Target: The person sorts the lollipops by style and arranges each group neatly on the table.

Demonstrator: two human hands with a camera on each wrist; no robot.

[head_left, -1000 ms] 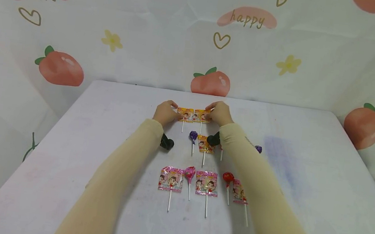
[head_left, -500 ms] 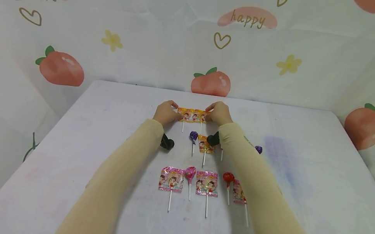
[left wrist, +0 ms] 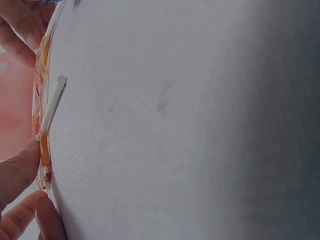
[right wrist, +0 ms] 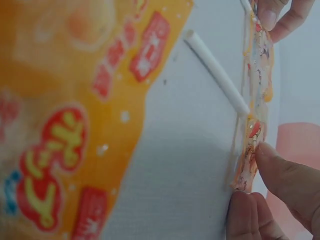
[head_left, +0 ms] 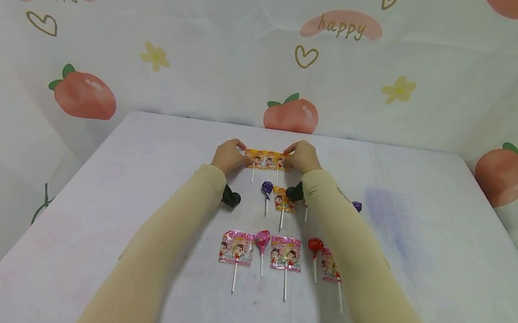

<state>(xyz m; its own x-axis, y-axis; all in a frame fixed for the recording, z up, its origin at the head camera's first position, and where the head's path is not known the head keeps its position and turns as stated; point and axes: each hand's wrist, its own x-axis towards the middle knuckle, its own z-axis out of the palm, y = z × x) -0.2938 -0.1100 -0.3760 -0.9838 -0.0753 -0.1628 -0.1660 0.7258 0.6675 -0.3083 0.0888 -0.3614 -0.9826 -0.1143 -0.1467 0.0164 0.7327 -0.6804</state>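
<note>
Two lollipops in flat orange wrappers lie side by side at the far middle of the table, sticks toward me. My left hand (head_left: 229, 155) pinches the outer edge of the left orange lollipop (head_left: 257, 157), thumb on the wrapper and fingertips at its side. At the opposite end my right hand (head_left: 305, 157) pinches the right orange lollipop (head_left: 276, 160) in the same manner. The two wrappers meet in the middle. Nearer to me lie a purple lollipop (head_left: 267, 188) and a third orange lollipop (head_left: 283, 199), whose wrapper looms large in the right wrist view.
A front row holds pink-wrapped lollipops (head_left: 236, 247), a round pink lollipop (head_left: 262, 240) and a red lollipop (head_left: 315, 246). The right sleeve (head_left: 351, 237) partly covers another pink wrapper (head_left: 330, 264) and a second purple lollipop (head_left: 357, 206). A printed cloth (head_left: 231, 72) hangs behind the table (head_left: 141, 168).
The two orange wrappers have come slightly closer, closing the thin gap between them. Both hands keep nearly the same place.
</note>
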